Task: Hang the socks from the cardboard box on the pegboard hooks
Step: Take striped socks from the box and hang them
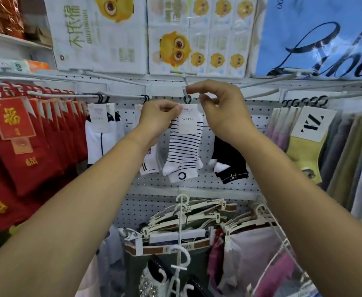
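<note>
Fingers [177, 108] of the left hand [158, 118] pinch the top left corner of the white card label [188, 120] on a white ankle sock with thin dark stripes [183, 153], held in front of the white pegboard [145, 189], just left of a black ankle sock [229, 161]. The right hand [220, 108], fingers curled, pinches the front tip of a white wire peg hook [184, 89], just above the striped sock's black plastic hanger loop [187, 100]. The sock's long axis is upright, label end up, toe end down.

Right hand [220, 110] hides the black sock's [229, 161] top.
</note>
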{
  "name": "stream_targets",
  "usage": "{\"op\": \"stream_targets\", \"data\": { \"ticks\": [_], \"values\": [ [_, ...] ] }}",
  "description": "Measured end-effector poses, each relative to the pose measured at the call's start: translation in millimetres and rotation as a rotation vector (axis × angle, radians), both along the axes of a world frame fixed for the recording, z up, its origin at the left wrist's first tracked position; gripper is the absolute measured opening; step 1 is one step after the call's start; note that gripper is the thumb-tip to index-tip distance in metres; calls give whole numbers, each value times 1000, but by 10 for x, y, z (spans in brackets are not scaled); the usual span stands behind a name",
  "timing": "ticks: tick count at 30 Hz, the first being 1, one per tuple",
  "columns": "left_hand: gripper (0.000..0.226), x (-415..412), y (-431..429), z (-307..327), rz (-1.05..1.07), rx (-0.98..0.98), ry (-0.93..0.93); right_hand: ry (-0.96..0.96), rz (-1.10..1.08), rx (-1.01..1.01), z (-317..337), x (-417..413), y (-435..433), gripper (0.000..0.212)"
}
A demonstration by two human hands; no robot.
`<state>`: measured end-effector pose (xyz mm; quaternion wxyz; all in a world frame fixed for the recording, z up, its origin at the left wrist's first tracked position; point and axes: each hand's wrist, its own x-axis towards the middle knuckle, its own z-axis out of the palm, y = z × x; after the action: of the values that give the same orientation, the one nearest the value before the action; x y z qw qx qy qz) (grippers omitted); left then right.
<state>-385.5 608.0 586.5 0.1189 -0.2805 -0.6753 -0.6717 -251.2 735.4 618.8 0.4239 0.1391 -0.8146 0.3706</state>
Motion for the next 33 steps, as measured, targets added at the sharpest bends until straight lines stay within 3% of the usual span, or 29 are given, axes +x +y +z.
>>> {"op": "stream_targets", "data": {
  "ticks": [14, 18, 23, 33],
  "values": [
    [3, -392, 89, 51, 40, -84, -46, -5, -59, 39, -32, 70, -57, 44],
    [11, -419, 70, -43, 32, -69, -41, 0, -112, 67, -79, 89, -75, 39],
    [35, -152, -89, -206, 124, -193, 86, -1, -165, 80, -203, 173, -146, 36],
    [40, 599, -707, -683, 103, -530, 423, -238, -297, 70, -842, 595, -224, 44]
  ]
}}
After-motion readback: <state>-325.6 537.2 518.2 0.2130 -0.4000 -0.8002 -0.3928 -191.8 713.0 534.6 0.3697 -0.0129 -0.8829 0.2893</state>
